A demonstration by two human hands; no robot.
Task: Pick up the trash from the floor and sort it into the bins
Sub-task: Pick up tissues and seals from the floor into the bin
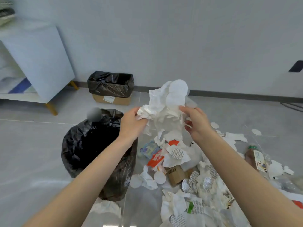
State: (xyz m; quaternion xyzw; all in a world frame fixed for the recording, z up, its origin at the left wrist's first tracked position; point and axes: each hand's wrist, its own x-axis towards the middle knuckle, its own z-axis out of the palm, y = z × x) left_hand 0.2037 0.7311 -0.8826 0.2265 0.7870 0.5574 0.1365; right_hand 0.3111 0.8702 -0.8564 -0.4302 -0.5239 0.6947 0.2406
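Observation:
Both my hands hold up a bunch of white crumpled tissues and round cotton pads (168, 102) above the floor. My left hand (132, 125) grips its left side, just above the near black-lined bin (78, 145). My right hand (196, 122) pinches its right side with thumb and fingers. A pile of trash (180, 169) lies on the floor below: tissues, round foil seals, red wrappers, a brown cardboard piece. A second bin, a cardboard box with a black liner (111, 86), stands by the wall.
A brown drink bottle (254, 158) lies at the right of the pile. A white cabinet on wooden legs (41, 63) stands at the left. A loose tissue (106, 208) lies beside the near bin. Grey floor tiles stretch to the left.

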